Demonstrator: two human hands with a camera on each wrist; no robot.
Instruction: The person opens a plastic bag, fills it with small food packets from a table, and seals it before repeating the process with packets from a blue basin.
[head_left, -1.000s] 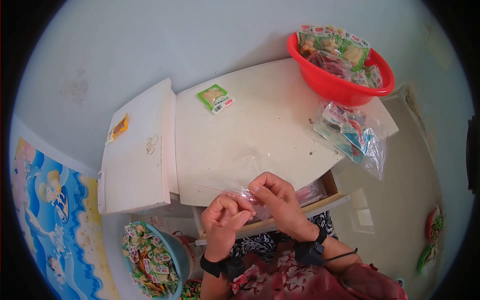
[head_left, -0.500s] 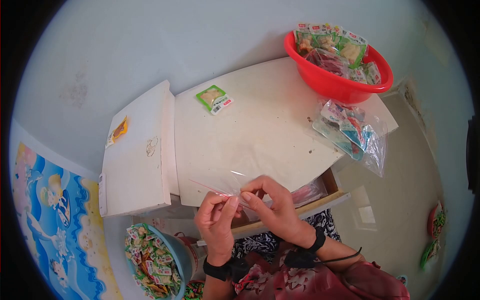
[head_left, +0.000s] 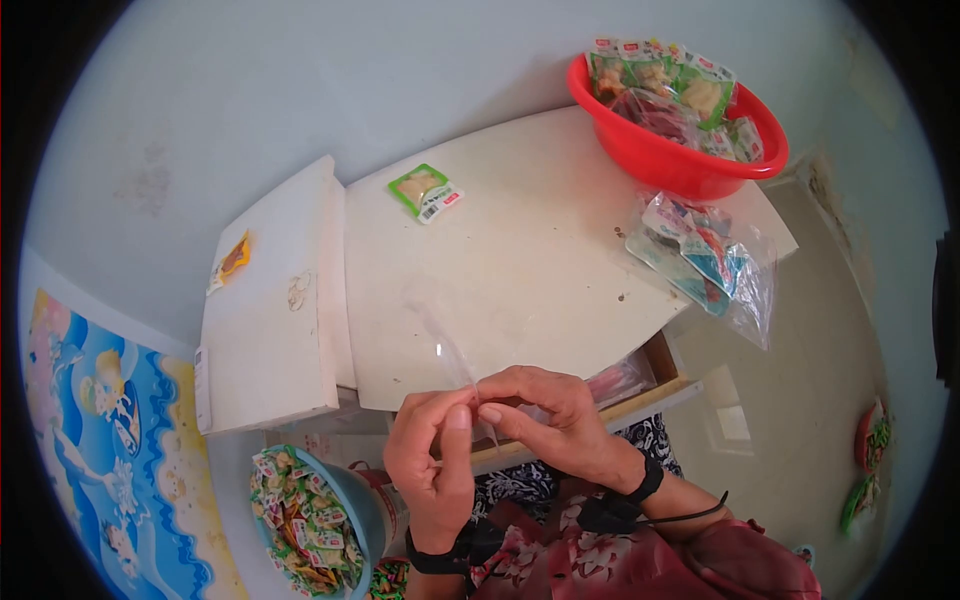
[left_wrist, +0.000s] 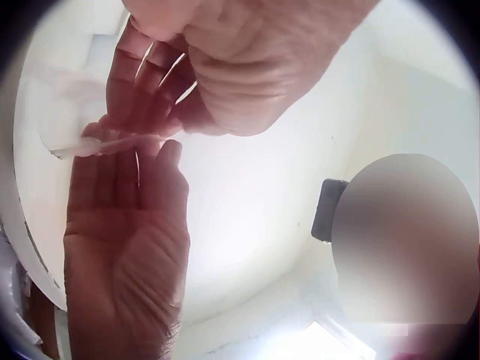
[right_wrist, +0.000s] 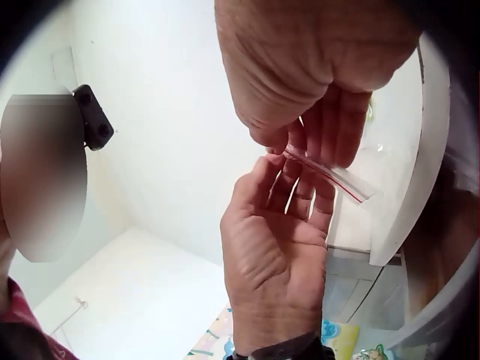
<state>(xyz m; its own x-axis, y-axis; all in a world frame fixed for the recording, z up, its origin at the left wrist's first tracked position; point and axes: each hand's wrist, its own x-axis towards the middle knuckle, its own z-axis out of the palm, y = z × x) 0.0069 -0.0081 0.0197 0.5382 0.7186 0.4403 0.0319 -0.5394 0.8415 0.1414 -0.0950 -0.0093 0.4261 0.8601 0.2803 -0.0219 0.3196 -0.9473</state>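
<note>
Between the two hands, a thin clear zip bag (head_left: pixel 447 348) stands up over the desk's front edge. Its red-lined strip (right_wrist: pixel 346 182) shows in the right wrist view. My left hand (head_left: pixel 432 465) pinches the bag with thumb and forefinger. From the other side my right hand (head_left: pixel 556 425) pinches it too, and the fingertips of both hands meet at the strip. The left wrist view has the left hand (left_wrist: pixel 225 67) above and the right hand (left_wrist: pixel 124 247) below. Part of the bag is hidden behind the fingers.
On the white desk (head_left: pixel 520 270) lie a green snack packet (head_left: pixel 425 192) and a clear bag of packets (head_left: pixel 705 255). A red basin (head_left: pixel 680 165) of packets stands at the back right. An open drawer (head_left: pixel 655 385) is below, a blue bucket (head_left: pixel 365 520) of packets at left.
The hands have drawn together, fingertips now meeting. The bag has swung from pointing left to standing upward, away from the body.
</note>
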